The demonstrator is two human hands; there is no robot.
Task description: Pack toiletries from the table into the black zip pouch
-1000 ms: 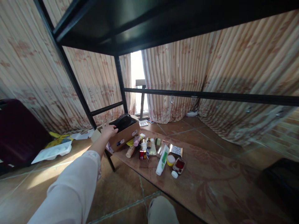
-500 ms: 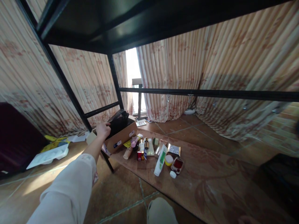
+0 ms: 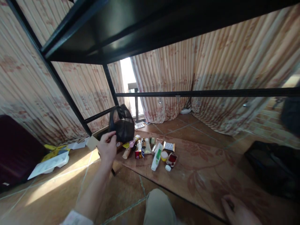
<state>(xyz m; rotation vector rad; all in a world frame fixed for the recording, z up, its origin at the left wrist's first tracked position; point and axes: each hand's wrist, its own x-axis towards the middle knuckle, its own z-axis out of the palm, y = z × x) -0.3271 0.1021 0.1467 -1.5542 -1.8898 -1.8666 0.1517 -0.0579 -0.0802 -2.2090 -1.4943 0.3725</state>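
Note:
My left hand (image 3: 108,147) pinches a black mesh bag (image 3: 125,128) by its edge and holds it up over the cardboard box (image 3: 93,142). Hand and bag cover most of the box. At the lower right, my right hand (image 3: 239,211) is low over the patterned brown surface (image 3: 197,175), loosely curled with the thumb apart and nothing visible in it. Between the hands lies a group of toiletries: a white and green tube (image 3: 157,157), a yellow jar with a white lid (image 3: 164,156), a dark red bottle (image 3: 172,159), a glittery case (image 3: 169,146) and several small bottles.
A black shelf (image 3: 145,34) hangs low overhead, with a crossbar (image 3: 211,93) behind the items. A dark bag (image 3: 269,165) lies at the right. White trays (image 3: 50,164) and a maroon case (image 3: 21,150) sit on the floor at left.
My left hand has lifted the black mesh bag up from the box and moved slightly right. My right hand has come further into view at the lower right. The view has shifted a little.

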